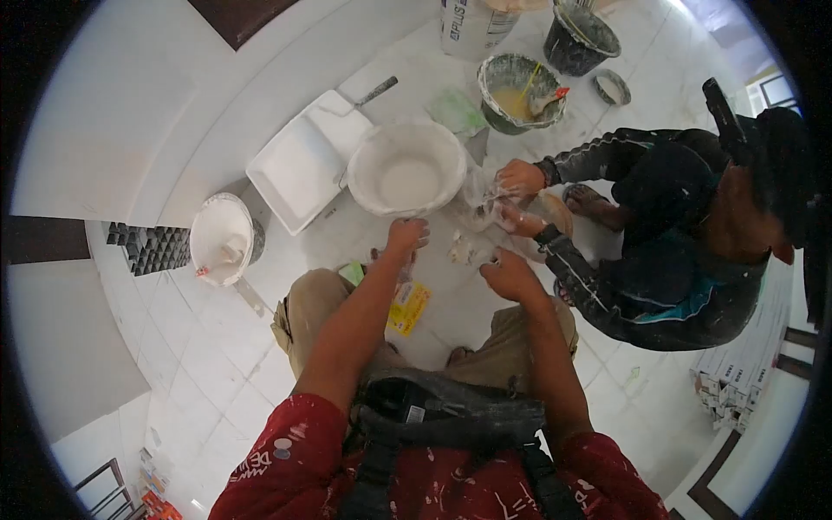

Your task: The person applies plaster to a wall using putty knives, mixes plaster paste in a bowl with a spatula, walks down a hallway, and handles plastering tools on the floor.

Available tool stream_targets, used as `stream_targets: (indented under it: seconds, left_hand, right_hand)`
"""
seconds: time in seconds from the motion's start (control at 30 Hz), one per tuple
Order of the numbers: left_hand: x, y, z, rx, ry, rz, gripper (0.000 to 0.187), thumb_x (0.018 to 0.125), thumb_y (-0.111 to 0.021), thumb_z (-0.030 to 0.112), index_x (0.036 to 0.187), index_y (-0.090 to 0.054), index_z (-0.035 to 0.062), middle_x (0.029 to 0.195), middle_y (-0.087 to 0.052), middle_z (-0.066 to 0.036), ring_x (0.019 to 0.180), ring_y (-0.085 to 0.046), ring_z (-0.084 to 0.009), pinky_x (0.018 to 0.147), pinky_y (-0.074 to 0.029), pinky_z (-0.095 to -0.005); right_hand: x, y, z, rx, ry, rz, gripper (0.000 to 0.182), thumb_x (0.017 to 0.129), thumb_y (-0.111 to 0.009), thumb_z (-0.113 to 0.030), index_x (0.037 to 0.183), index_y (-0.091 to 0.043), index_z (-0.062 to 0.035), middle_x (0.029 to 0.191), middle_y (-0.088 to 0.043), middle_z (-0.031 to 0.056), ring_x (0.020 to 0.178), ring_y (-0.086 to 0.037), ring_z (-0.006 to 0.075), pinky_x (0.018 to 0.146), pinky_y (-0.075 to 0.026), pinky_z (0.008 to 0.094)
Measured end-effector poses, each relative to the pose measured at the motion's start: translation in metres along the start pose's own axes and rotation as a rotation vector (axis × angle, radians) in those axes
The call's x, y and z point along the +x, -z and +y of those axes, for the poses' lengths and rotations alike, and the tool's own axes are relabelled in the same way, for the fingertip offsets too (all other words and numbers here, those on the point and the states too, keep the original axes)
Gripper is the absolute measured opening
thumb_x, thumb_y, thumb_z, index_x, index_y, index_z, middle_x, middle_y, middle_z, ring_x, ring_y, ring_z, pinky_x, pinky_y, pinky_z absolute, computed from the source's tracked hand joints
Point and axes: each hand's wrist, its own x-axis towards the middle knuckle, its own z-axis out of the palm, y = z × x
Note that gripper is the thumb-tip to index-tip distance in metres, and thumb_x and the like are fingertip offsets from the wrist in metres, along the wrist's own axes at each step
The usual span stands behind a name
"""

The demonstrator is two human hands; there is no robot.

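My left hand (407, 237) is closed, fingers curled, just in front of the white round basin (358, 165); what it holds, if anything, is hidden. My right hand (511, 276) is closed in a pinch above the tiles, near some whitish crumbs (460, 249); I cannot make out anything in it. Pale white material fills the bottom of the basin. A yellow packet (408, 308) lies on the floor between my knees. To the right, a crouching co-worker's two hands (520, 177) handle a clear plastic bag (482, 192) beside the basin.
A white paint tray (292, 178) leans close to the basin's left. Further left stands a white bucket (218, 227) with a tool inside. Behind are a black bucket with yellowish liquid and a brush (510, 122), another dark bucket (579, 54) and a printed sack (468, 30).
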Motion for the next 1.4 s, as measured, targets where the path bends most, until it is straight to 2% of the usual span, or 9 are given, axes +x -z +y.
stream_targets:
  seconds: [0.2, 0.27, 0.33, 0.5, 0.7, 0.9, 1.1, 1.2, 1.4]
  left_hand:
    - [-0.025, -0.046, 0.025, -0.147, -0.036, 0.213, 0.036, 0.086, -0.06, 0.009, 0.121, -0.053, 0.0037, 0.11, -0.062, -0.01, 0.1, -0.061, -0.0285, 0.092, -0.051, -0.0438]
    - [0.043, 0.007, -0.022, 0.399, -0.531, -0.063, 0.03, 0.086, -0.061, 0.011, 0.115, -0.056, 0.004, 0.099, -0.062, -0.007, 0.093, -0.062, -0.026, 0.084, -0.053, -0.0418]
    - [0.052, 0.007, -0.023, 0.562, -0.594, -0.082, 0.023, 0.086, -0.063, 0.013, 0.107, -0.058, 0.0045, 0.089, -0.06, -0.004, 0.085, -0.061, -0.0224, 0.073, -0.053, -0.0386]
    - [-0.008, -0.088, 0.021, 0.159, -0.056, 0.367, 0.01, 0.086, -0.063, 0.016, 0.087, -0.057, 0.0073, 0.073, -0.054, -0.001, 0.064, -0.055, -0.013, 0.05, -0.043, -0.0302]
    - [0.008, -0.072, -0.011, 0.339, -0.058, 0.267, 0.013, 0.083, -0.062, 0.017, 0.079, -0.057, 0.0052, 0.063, -0.053, -0.003, 0.054, -0.051, -0.0121, 0.048, -0.043, -0.0282]
    - [0.018, -0.074, -0.017, 0.717, -0.1, 0.308, 0.036, 0.082, -0.065, 0.026, 0.103, -0.065, -0.0027, 0.087, -0.068, -0.016, 0.079, -0.066, -0.0301, 0.074, -0.053, -0.0392]
    - [-0.014, -0.126, 0.002, 1.169, -0.641, 0.216, 0.061, 0.084, -0.067, 0.031, 0.138, -0.05, 0.011, 0.122, -0.06, -0.025, 0.12, -0.054, -0.0397, 0.101, -0.044, -0.0451]
    - [-0.013, -0.152, 0.007, 1.241, -0.67, 0.173, 0.067, 0.086, -0.066, 0.032, 0.146, -0.041, 0.0173, 0.121, -0.06, -0.022, 0.118, -0.055, -0.0389, 0.098, -0.045, -0.0472]
    - [0.015, -0.171, 0.023, 1.55, -0.59, 0.214, 0.045, 0.087, -0.065, 0.031, 0.127, -0.059, 0.0114, 0.114, -0.06, -0.021, 0.108, -0.059, -0.037, 0.091, -0.048, -0.0476]
  right_hand:
    - [0.018, -0.007, 0.0, -0.126, -0.013, -0.054, 0.054, 0.083, -0.055, -0.032, 0.121, -0.057, 0.0063, 0.119, -0.061, 0.0289, 0.111, -0.059, 0.0422, 0.099, -0.044, 0.0454]
    - [0.02, -0.012, 0.008, -0.147, 0.006, -0.009, 0.053, 0.084, -0.056, -0.032, 0.12, -0.057, 0.0064, 0.119, -0.061, 0.0292, 0.112, -0.059, 0.0424, 0.099, -0.044, 0.0457]
    - [0.02, -0.014, 0.012, -0.143, 0.024, -0.011, 0.052, 0.085, -0.057, -0.032, 0.12, -0.058, 0.0066, 0.119, -0.06, 0.0296, 0.112, -0.058, 0.0426, 0.099, -0.044, 0.0458]
    - [0.025, -0.012, 0.04, -0.033, -0.039, -0.018, 0.049, 0.085, -0.059, -0.031, 0.115, -0.059, 0.0075, 0.116, -0.061, 0.0306, 0.111, -0.059, 0.0424, 0.097, -0.045, 0.0461]
    - [0.013, 0.0, 0.025, -0.027, -0.061, -0.054, 0.047, 0.084, -0.057, -0.032, 0.109, -0.061, 0.0079, 0.107, -0.064, 0.0289, 0.103, -0.063, 0.0393, 0.091, -0.047, 0.0452]
    - [0.011, -0.002, 0.034, 0.014, -0.057, -0.041, 0.048, 0.083, -0.056, -0.031, 0.112, -0.061, 0.0057, 0.108, -0.065, 0.0267, 0.101, -0.064, 0.0388, 0.091, -0.047, 0.0443]
    - [0.003, 0.001, 0.034, -0.046, -0.068, 0.059, 0.05, 0.084, -0.055, -0.032, 0.119, -0.059, 0.0029, 0.114, -0.063, 0.0266, 0.107, -0.061, 0.0401, 0.096, -0.045, 0.0439]
    - [0.006, -0.002, 0.048, -0.01, -0.076, 0.057, 0.052, 0.085, -0.055, -0.033, 0.123, -0.057, 0.0023, 0.119, -0.061, 0.027, 0.112, -0.059, 0.0418, 0.098, -0.044, 0.045]
    - [-0.016, 0.014, 0.042, -0.008, -0.115, 0.037, 0.056, 0.087, -0.055, -0.035, 0.128, -0.053, 0.0048, 0.125, -0.058, 0.0284, 0.118, -0.055, 0.0436, 0.102, -0.041, 0.048]
